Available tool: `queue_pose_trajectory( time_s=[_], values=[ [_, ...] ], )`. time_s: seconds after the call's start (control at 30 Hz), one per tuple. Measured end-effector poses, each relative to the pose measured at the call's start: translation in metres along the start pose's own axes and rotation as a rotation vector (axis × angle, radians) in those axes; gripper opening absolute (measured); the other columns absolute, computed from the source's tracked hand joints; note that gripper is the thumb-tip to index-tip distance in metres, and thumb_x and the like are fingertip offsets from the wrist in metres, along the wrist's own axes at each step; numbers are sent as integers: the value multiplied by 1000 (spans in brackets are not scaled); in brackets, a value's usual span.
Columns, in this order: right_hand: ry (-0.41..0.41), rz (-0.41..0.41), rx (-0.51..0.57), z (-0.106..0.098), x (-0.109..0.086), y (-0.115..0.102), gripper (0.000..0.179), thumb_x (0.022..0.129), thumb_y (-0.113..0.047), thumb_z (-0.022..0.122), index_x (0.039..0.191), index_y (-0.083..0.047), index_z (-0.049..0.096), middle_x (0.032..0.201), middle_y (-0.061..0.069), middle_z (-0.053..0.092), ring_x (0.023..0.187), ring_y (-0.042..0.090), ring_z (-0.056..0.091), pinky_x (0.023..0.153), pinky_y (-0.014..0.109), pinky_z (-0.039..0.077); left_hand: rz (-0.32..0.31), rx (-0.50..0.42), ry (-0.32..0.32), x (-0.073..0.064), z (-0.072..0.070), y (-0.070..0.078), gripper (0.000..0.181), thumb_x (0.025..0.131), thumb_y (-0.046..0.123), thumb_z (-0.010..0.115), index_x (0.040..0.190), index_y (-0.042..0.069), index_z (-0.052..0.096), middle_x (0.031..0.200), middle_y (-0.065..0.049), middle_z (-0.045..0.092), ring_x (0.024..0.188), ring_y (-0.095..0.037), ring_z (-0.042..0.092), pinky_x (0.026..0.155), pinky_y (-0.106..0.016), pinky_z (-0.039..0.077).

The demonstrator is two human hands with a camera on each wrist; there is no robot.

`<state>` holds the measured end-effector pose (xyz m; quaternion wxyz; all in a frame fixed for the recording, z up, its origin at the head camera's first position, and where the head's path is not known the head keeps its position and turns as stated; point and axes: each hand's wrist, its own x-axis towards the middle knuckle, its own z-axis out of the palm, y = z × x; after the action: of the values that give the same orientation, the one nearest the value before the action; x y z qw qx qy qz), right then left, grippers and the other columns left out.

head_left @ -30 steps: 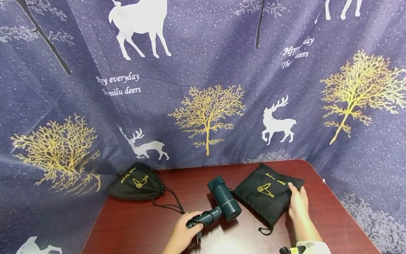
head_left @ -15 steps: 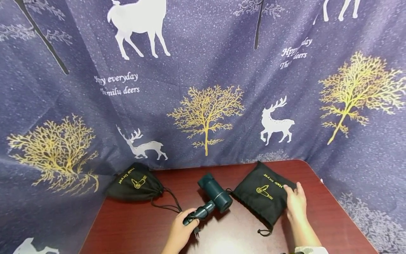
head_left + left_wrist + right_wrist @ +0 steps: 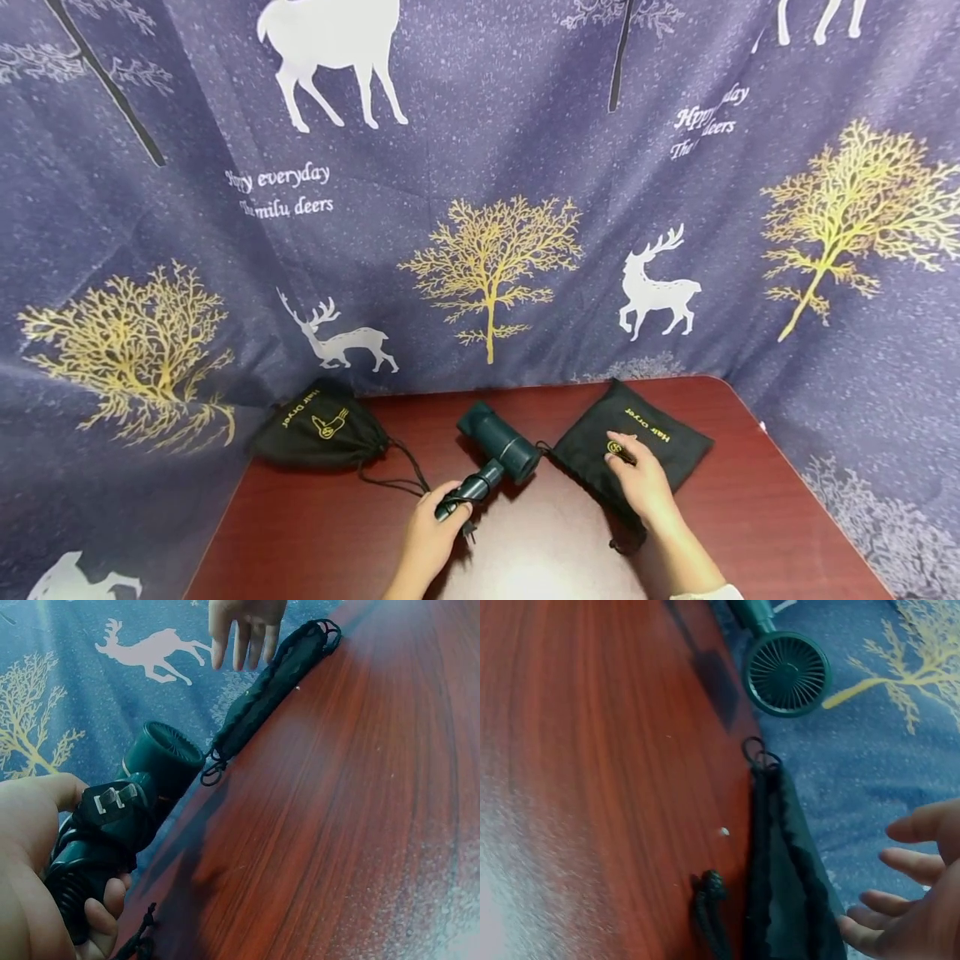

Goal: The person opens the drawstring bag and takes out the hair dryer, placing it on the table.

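Note:
My left hand (image 3: 429, 533) grips the handle of a dark green hair dryer (image 3: 504, 443), its cord wound round the handle. A two-pin plug (image 3: 110, 804) shows in the left wrist view, and the round grille faces toward me. To the right lies a flat black drawstring bag (image 3: 588, 429) printed "Hair Dryer" in yellow. Over it hovers my right hand (image 3: 647, 487), fingers loosely spread, holding nothing. The right wrist view shows the bag's gathered mouth (image 3: 784, 892) slightly parted, with cord loops (image 3: 759, 752) at its corner. Whether the fingertips touch the bag is hard to tell.
A second black drawstring bag (image 3: 318, 437), fuller and drawn closed, lies at the back left with its cord trailing toward my left hand. The reddish-brown table (image 3: 337, 533) ends at a purple-blue cloth backdrop (image 3: 435, 167) with deer and trees.
My right hand has left the bag's far right corner and moved left and nearer, over its middle. The left hand has moved the hair dryer slightly left and away from me.

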<state>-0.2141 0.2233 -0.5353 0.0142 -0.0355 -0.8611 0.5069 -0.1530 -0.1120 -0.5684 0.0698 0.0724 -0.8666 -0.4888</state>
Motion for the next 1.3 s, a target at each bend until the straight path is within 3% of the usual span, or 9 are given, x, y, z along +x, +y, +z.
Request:
queue_pose_trajectory(
  time_s=[0.27, 0.57, 0.9, 1.07, 1.3],
  values=[
    [-82, -61, -193, 11, -5, 8, 47, 99, -18, 60, 144, -4, 54, 152, 25, 46, 144, 45, 39, 118, 61, 29, -30, -2, -3, -1, 11, 2, 35, 84, 35, 77, 116, 24, 72, 107, -5, 68, 98, -18, 63, 83, -40, 48],
    [-134, -50, -308, 15, -2, 11, 50, 100, -21, 58, 147, -5, 51, 149, 25, 51, 140, 47, 44, 113, 62, 35, -9, -5, 7, 6, 16, 5, 36, 86, 36, 76, 118, 20, 71, 108, -7, 70, 98, -21, 64, 83, -40, 48],
    [-117, -74, -399, 19, -6, 10, 44, 99, -20, 58, 138, 0, 58, 141, 25, 58, 135, 47, 49, 111, 60, 38, 15, -3, -46, 6, 15, 5, 41, 90, 39, 73, 124, 17, 68, 113, -12, 68, 103, -25, 63, 86, -44, 49],
    [-84, -79, -453, 25, -9, 12, 41, 99, -21, 59, 134, -2, 63, 134, 21, 64, 131, 44, 54, 109, 58, 40, 14, 18, -89, 6, 11, 2, 45, 94, 45, 67, 132, 21, 64, 117, -13, 66, 104, -27, 64, 85, -47, 50],
    [-48, -68, -526, 26, -12, 14, 39, 97, -21, 62, 131, -1, 64, 114, 15, 68, 109, 37, 66, 95, 54, 50, -11, 19, -141, 7, 11, 2, 49, 97, 48, 61, 141, 25, 58, 125, -17, 63, 110, -31, 64, 88, -53, 50]
  ],
)
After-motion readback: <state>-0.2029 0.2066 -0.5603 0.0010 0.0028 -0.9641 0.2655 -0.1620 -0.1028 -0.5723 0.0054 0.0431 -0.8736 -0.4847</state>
